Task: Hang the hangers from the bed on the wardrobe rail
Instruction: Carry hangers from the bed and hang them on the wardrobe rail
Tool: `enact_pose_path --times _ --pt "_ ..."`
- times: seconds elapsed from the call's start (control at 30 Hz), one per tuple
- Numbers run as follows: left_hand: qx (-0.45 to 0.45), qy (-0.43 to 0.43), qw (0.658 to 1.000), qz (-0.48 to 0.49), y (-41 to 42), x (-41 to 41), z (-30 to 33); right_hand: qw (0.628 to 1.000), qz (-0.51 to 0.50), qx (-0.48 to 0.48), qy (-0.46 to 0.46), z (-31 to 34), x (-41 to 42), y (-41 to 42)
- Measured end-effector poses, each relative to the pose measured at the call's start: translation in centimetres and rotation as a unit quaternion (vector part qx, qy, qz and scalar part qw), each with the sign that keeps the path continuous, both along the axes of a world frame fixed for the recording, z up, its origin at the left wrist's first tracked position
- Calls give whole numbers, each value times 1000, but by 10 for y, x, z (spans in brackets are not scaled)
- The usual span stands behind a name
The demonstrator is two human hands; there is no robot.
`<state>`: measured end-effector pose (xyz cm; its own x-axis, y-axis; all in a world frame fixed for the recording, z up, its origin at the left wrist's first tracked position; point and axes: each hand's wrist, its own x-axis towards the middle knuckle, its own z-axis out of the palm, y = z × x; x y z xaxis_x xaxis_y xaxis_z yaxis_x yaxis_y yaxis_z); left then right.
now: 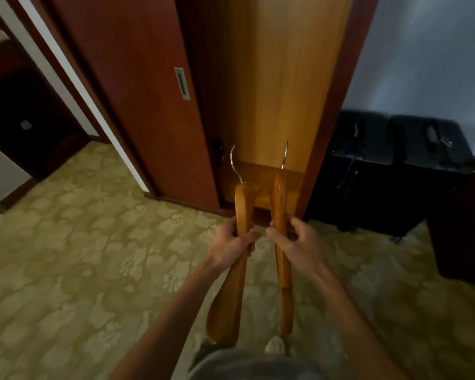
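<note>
The fingers (254, 235) of the left hand (232, 246) are wrapping around one wooden hanger (237, 270), and those of the right hand (299, 242) are pinching a second hanger (282, 259) at about the same height, so both hands are closed on a hanger each. The hangers are standing nearly upright, side by side and just apart, with their metal hooks (233, 160) pointing up and away toward the open wardrobe (272, 91). The person is standing on the patterned carpet (80, 256) close in front of the opening, with the sliding door (137, 91) to the left and a black case (395, 171) to the right. The rail itself is not in view; it is probably above the top of the picture, and the bed is not showing either.

To do this step well, the person is likely needing to lift one hanger at a time, turning its hook to face the rail before lowering it on. Keeping the two hangers apart should stop the hooks from tangling. Looking up first would help, since the target is out of sight from here.
</note>
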<state>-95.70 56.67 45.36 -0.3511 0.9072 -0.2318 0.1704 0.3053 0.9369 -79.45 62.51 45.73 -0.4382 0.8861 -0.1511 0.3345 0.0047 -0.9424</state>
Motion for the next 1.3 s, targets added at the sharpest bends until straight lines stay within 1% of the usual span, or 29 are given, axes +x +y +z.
enact_pose_path --times 0.1,0.33,0.47,0.6,0.73,0.9,1.0,1.13,1.3 --pt "18 -11 1000 15 58 -21 8 1000 10 14 -1 12 -24 59" --pt "55 -37 998 17 192 -85 11 999 25 21 -10 15 -92 189" --pt "98 -44 994 -18 273 -132 20 999 12 21 -21 21 -138 263" --pt "138 -51 987 -65 366 -186 44 999 -18 32 -4 48 -186 344" --pt "171 -41 978 -109 450 -226 85 998 -43 49 0 90 -222 418" --pt "204 -24 968 -142 546 -261 152 992 -78 101 23 150 -252 499" --pt "217 -20 967 -131 598 -271 203 985 -90 148 19 196 -264 546" --pt "224 -46 969 -97 658 -275 274 975 -101 196 19 264 -268 602" --pt "261 -31 961 -85 714 -273 351 962 -131 238 -5 339 -272 656"
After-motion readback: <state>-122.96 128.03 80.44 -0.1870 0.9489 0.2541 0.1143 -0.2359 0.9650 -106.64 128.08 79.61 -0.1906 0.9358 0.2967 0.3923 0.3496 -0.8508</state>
